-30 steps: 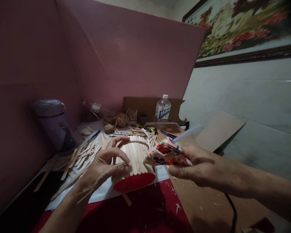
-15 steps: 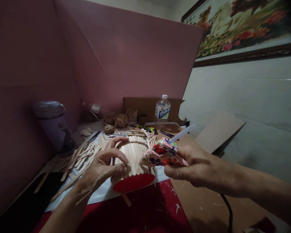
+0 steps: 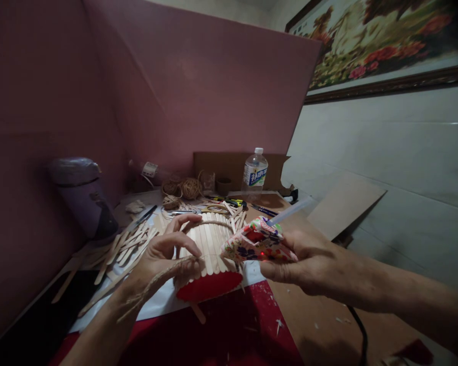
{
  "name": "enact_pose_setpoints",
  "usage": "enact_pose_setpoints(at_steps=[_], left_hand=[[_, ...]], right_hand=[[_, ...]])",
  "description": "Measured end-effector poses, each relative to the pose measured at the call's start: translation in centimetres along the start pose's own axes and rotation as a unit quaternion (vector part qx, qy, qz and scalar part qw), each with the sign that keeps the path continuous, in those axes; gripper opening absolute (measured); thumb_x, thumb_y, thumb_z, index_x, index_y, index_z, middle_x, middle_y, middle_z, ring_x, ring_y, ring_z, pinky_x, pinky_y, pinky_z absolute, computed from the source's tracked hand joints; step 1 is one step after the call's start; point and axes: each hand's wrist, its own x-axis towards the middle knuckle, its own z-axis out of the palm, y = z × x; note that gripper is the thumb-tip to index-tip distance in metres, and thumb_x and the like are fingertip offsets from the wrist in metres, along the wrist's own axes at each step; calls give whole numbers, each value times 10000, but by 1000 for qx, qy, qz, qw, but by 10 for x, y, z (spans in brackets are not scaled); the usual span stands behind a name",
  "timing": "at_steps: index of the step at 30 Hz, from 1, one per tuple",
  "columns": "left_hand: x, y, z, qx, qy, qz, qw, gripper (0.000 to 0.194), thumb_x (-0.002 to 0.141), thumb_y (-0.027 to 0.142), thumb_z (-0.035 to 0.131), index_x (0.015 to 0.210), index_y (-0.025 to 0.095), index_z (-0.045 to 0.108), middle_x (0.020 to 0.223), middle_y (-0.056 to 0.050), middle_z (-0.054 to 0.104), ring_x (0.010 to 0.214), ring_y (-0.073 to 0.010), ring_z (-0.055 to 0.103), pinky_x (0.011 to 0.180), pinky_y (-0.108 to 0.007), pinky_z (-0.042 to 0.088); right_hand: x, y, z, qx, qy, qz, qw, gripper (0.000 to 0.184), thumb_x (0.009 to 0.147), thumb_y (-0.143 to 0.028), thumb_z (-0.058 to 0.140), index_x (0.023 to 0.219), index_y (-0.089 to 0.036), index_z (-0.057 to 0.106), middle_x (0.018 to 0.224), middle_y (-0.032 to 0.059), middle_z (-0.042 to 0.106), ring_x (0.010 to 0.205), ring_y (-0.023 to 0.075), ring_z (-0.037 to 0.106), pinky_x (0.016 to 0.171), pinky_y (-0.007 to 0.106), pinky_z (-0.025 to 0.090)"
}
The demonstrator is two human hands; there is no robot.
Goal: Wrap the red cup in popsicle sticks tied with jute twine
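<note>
A round container clad in upright wooden sticks (image 3: 209,246) lies on its side on the table, its red bottom (image 3: 209,286) facing me. My left hand (image 3: 164,251) curls over its left side and pinches a strand of jute twine (image 3: 152,284) against the sticks. My right hand (image 3: 309,256) grips a glue gun (image 3: 254,243) wrapped in flowery tape, a clear glue stick (image 3: 290,211) poking out of its back. The gun's nose rests at the container's right side.
Loose wooden sticks (image 3: 122,246) lie at the left beside a purple jug (image 3: 82,195). Balls of twine (image 3: 187,188), scissors, pens and a water bottle (image 3: 255,170) stand at the back before a cardboard sheet. A pink board walls the left and back. The gun's black cord (image 3: 361,330) trails off lower right.
The glue gun and my right hand shifted slightly left toward the container. My left hand keeps its hold on the twine.
</note>
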Motion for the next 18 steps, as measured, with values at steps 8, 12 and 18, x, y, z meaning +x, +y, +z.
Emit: enact_pose_setpoints(at_steps=[8, 12, 18], left_hand=[[0, -1, 1, 0, 6, 5, 1000, 149, 663, 358, 819, 736, 244, 757, 1310, -66, 514, 1329, -339, 367, 1138, -485, 232], [-1, 0, 1, -6, 7, -1, 1000, 143, 661, 349, 821, 744, 256, 752, 1323, -53, 505, 1327, -333, 373, 1132, -489, 239], [-1, -1, -1, 0, 4, 0, 1000, 139, 664, 329, 821, 752, 248, 751, 1340, -55, 502, 1334, -344, 369, 1128, -501, 239]], right_hand=[[0, 6, -1, -16, 1, -7, 1000, 478, 818, -653, 572, 925, -188, 608, 674, -39, 365, 547, 91, 313, 464, 225, 257], [1, 15, -2, -17, -5, -23, 1000, 458, 840, -630, 561, 948, -188, 612, 676, -37, 371, 554, 92, 322, 477, 220, 278], [0, 28, -4, -15, -22, -40, 999, 424, 883, -584, 532, 1006, -186, 612, 671, -41, 348, 548, 89, 315, 476, 210, 276]])
